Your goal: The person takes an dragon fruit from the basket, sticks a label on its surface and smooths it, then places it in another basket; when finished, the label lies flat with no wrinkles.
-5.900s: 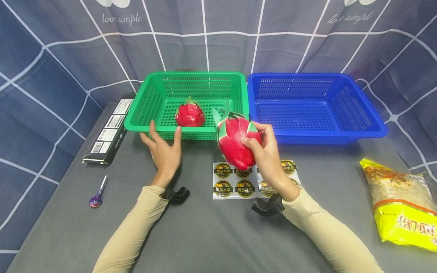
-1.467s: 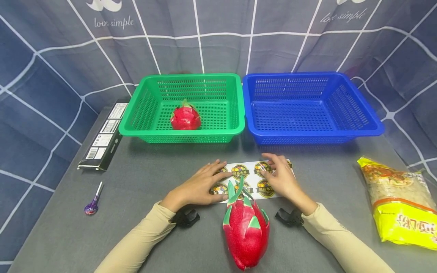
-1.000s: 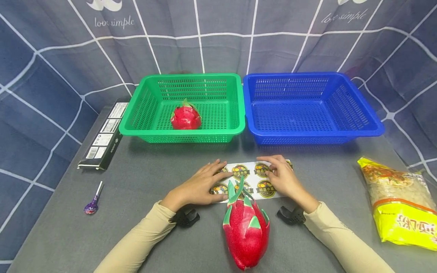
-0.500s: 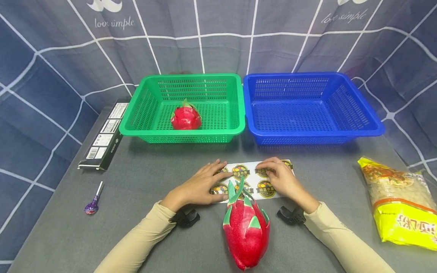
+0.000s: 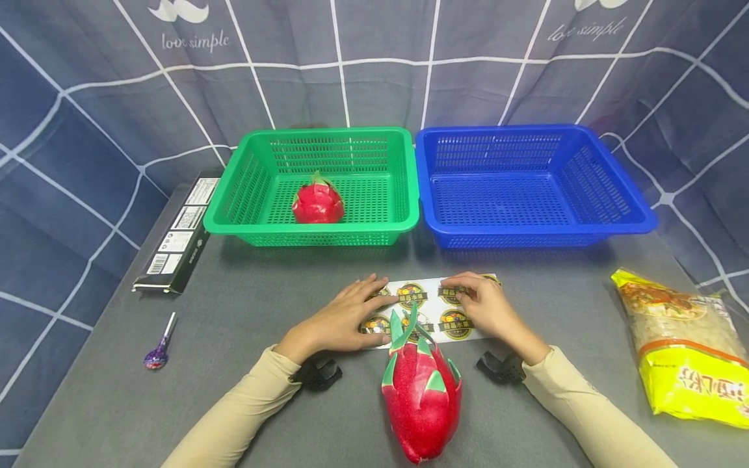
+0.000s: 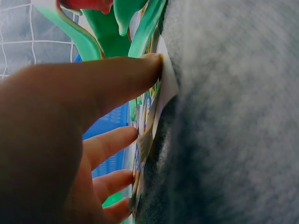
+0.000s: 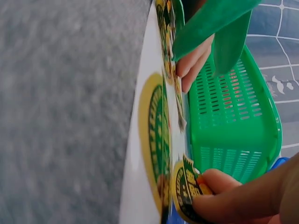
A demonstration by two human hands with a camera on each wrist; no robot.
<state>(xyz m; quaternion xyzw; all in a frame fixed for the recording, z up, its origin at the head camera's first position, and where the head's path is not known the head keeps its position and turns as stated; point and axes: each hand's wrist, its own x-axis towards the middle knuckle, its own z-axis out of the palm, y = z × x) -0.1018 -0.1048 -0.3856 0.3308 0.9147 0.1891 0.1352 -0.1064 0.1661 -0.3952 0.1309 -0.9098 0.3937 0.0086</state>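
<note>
A white sheet of round black-and-gold fruit stickers (image 5: pixel 431 287) lies on the grey table. My left hand (image 5: pixel 339 320) rests on its left part, fingers spread and thumb pressing near the front edge (image 6: pixel 169 88). My right hand (image 5: pixel 490 311) pinches one sticker (image 7: pixel 183 193) between thumb and finger; in the right wrist view it stands partly raised from the sheet. A red dragon fruit (image 5: pixel 422 403) with green leaf tips lies just in front, its leaves overlapping the sheet in the head view. Another dragon fruit (image 5: pixel 318 203) sits in the green basket (image 5: pixel 313 229).
A blue basket (image 5: pixel 544 229) stands beside the green one at the back. At the left are a black box with white labels (image 5: pixel 181 237) and a lollipop (image 5: pixel 158 354). A yellow food bag (image 5: pixel 687 351) lies at the right. A checked curtain hangs behind.
Earlier my right hand held the dragon fruit near the green basket; it now lies in front of the sheet. Both hands came to the stickers, and the right fingers have closed on one.
</note>
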